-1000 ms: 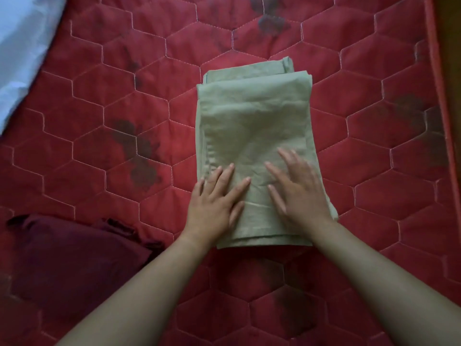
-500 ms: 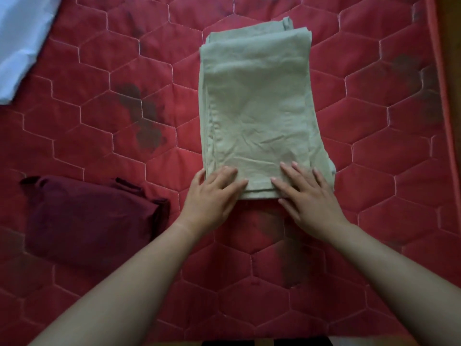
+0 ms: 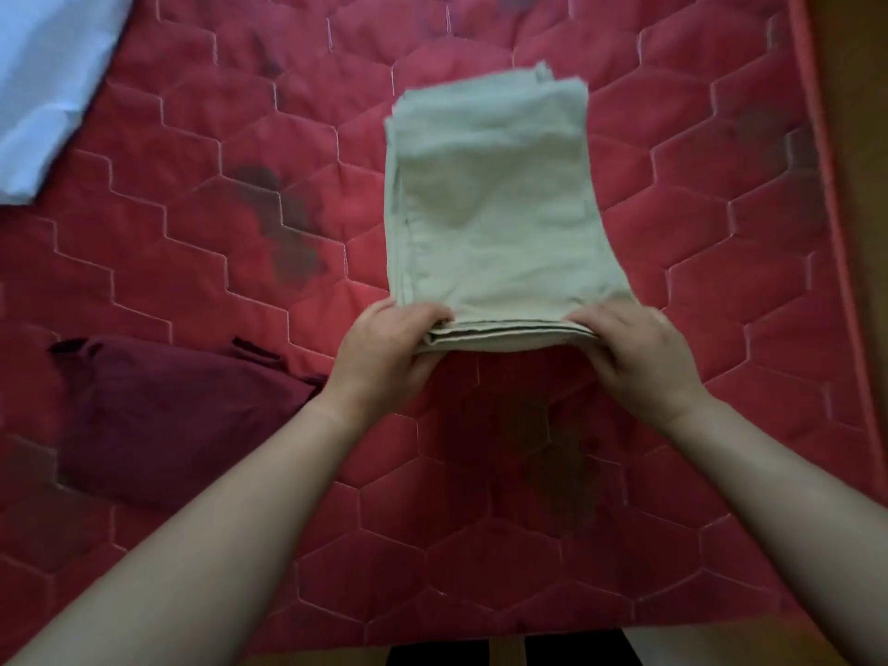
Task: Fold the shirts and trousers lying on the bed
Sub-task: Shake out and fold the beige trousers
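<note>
Both bare forearms stretch from near to far. The left hand [image 3: 384, 353] and the right hand [image 3: 634, 360], fingers curled, each grip a near corner of the folded garment [image 3: 495, 209].

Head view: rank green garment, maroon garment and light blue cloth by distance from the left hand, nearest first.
1. Green garment: centre, its near edge gripped by the left hand.
2. Maroon garment: just left of the wrist.
3. Light blue cloth: far top-left corner.
</note>
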The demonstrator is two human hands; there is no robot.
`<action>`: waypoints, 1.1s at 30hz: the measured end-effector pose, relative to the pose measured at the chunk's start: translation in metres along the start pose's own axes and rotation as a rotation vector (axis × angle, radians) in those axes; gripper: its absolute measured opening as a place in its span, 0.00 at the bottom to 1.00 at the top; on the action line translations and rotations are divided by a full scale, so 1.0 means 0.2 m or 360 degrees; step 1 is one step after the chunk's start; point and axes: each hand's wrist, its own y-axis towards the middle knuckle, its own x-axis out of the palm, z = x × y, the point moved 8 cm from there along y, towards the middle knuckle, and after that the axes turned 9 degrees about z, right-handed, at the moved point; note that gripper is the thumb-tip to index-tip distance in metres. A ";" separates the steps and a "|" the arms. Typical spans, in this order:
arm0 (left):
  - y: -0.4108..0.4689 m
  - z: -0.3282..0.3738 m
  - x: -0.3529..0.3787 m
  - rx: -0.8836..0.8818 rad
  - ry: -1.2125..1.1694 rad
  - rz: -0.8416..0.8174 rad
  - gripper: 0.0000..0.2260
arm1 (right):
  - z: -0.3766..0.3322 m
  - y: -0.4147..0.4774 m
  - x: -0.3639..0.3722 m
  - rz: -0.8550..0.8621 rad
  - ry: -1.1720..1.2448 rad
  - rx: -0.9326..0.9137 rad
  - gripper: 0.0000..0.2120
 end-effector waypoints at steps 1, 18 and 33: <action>0.00 0.05 -0.08 -0.0031 -0.0099 0.0002 0.11 | -0.04 0.00 -0.09 -0.0025 0.0039 -0.0009 0.16; 0.74 -0.57 -0.16 -0.1105 0.0126 0.0497 0.22 | 0.07 0.72 0.20 -0.0152 -0.0447 0.0348 0.28; 0.69 -0.50 0.31 -0.0546 0.0504 0.0156 0.24 | 0.28 0.86 0.45 -0.0039 -0.0269 0.0217 0.25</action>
